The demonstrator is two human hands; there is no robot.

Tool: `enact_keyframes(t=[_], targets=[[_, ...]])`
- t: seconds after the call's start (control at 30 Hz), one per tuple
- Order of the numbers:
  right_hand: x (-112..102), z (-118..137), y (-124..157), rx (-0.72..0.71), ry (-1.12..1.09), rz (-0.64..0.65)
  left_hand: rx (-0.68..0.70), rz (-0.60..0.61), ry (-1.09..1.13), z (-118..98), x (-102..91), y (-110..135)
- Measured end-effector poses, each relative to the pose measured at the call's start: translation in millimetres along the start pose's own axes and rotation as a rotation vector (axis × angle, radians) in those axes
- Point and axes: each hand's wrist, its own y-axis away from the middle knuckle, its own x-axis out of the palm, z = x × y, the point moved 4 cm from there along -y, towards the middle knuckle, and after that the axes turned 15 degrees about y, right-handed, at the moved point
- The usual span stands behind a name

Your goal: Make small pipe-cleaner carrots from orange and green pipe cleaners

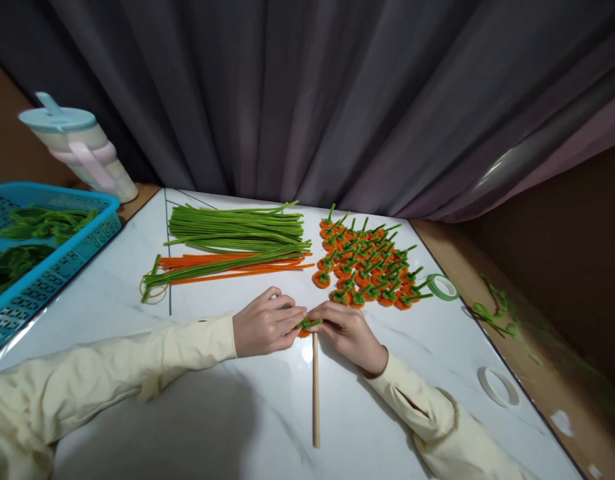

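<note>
Between my two hands is a small orange and green pipe-cleaner persimmon (pixel 304 332), partly hidden by my fingers. My left hand (pixel 268 321) pinches it from the left, its fingertips on the green top. From the right, my right hand (pixel 348 331) closes thumb and fingers on the same green piece. Just below them a thin wooden stick (pixel 316 393) lies on the white table, pointing toward me. Past my right hand, rows of finished-looking orange pieces with green stems (pixel 367 263) are grouped together.
Green pipe cleaners (pixel 237 225) lie in a bundle above orange ones (pixel 237 265). A green tape roll (pixel 443 287) and a white ring (pixel 500 387) lie by the right edge. At left stand a blue basket (pixel 94 230) holding green pieces and a tumbler (pixel 90 150).
</note>
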Motion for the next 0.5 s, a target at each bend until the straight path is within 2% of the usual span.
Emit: enact_keyframes(t=[0.23,0.5], targets=[[-0.5,2.2,0.2,-0.036,0.048,-0.021,-0.125,-0.005,0.036,3.6,-1.3,1.2],[-0.7,9.6,1.8,-0.159,0.184,0.055,-0.124,0.002,0.100,4.5,-0.7,2.5]])
